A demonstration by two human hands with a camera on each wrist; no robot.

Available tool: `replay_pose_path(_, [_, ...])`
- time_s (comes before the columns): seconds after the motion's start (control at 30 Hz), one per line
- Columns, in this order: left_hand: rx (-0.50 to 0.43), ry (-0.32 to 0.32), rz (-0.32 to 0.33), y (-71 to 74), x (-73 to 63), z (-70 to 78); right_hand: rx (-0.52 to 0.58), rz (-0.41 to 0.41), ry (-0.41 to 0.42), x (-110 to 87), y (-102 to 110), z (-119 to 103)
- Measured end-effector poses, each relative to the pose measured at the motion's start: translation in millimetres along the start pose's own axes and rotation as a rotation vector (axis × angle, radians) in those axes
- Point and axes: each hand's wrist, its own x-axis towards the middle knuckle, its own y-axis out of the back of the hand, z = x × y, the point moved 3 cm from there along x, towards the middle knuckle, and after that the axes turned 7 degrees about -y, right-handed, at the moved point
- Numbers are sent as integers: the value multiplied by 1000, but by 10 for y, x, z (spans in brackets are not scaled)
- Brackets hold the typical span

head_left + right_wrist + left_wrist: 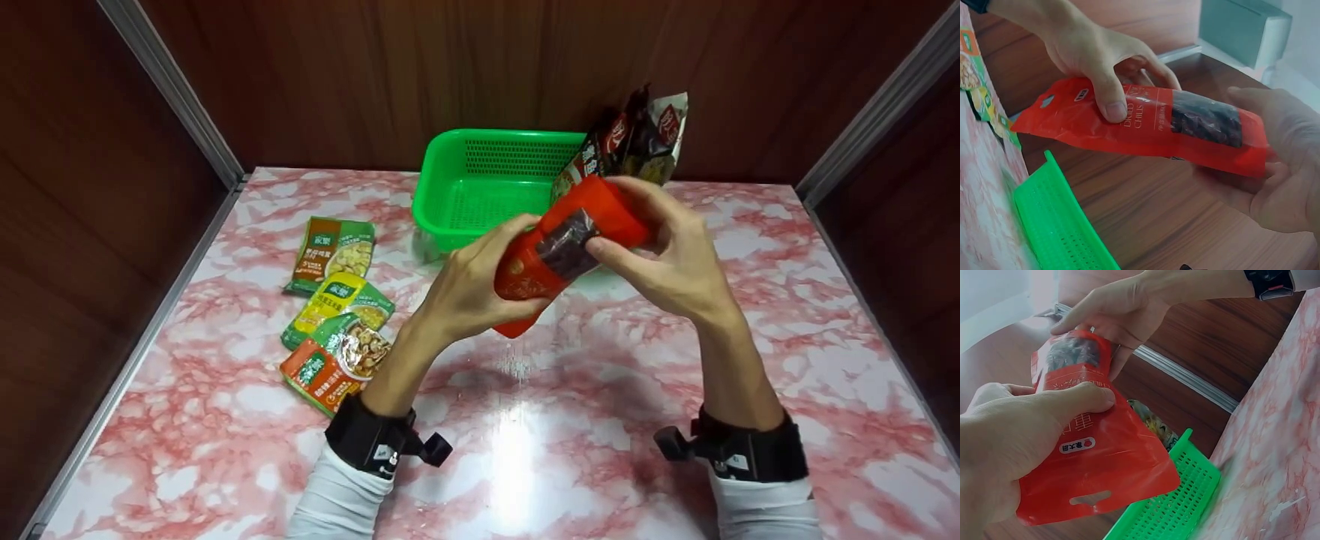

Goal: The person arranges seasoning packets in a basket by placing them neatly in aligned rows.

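Observation:
Both hands hold a red pouch of dried chilis (532, 262) up above the table, tilted, with its dark contents showing through a clear window. My left hand (472, 285) grips the end with the hang hole, thumb across the front, as the left wrist view shows. At the window end is my right hand (675, 255), its thumb at the front and its fingers behind or under the pouch. Behind the pouch stands a green plastic basket (421, 199). Dark seasoning packets (637, 142) stand upright at the basket's right end, partly hidden by the pouch and right hand.
Left of the hands lie a green and brown packet (322, 259), a yellow and green packet (330, 304) and a red and green packet (322, 371), the lower two overlapping. Wooden panels (337, 82) enclose the marbled pink table (225, 375) at back and sides.

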Motion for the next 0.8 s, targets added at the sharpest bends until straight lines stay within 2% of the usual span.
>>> replay_pose_path(0.17, [6,-12,-10,-6,3,9,-67,-10,9,4,-20,17])
replay_pose_path(0.63, [77,-37,8,15,-18,-18,-19,-23,19,25,-28,38])
replay_pose_path(0.8, [77,-42,76,87,-17,-60,16,-4,-5,49,5,84])
